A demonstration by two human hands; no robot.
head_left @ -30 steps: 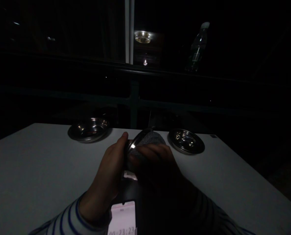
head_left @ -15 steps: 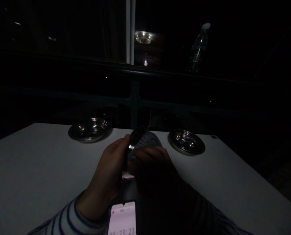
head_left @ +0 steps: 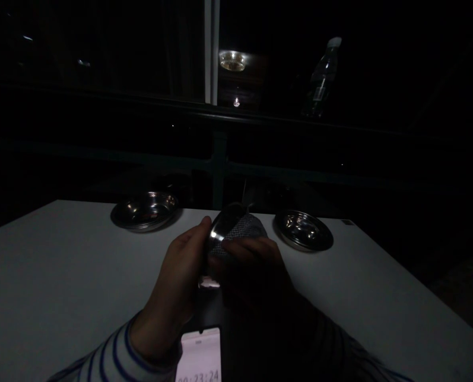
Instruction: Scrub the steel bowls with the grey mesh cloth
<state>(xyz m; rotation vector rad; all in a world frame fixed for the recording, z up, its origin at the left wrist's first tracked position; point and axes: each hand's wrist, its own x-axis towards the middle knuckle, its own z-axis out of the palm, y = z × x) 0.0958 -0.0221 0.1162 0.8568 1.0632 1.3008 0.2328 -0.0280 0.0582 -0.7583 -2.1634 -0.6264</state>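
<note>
My left hand [head_left: 183,270] is closed on the left rim of a shiny metal bowl [head_left: 220,225], which is tilted up on its side above the table. In my right hand [head_left: 252,265] is a grey patterned cloth [head_left: 244,228], pressed against the bowl's surface. The right fingers are in deep shadow, and part of the bowl lies hidden behind the hand and cloth. Below my hands a phone [head_left: 200,355] with a lit screen shows a running timer.
Two metal bowls stand near the far edge of the white table [head_left: 81,276]: a left bowl [head_left: 145,212] and a right bowl [head_left: 303,231]. Beyond the table, a plastic bottle [head_left: 323,79] stands by the dark window with its pale frame bar [head_left: 212,53].
The cloth and right hand have shifted slightly right across the bowl, baring more of its shiny surface. My left hand stays nearly in place. The phone timer has moved on a second.
</note>
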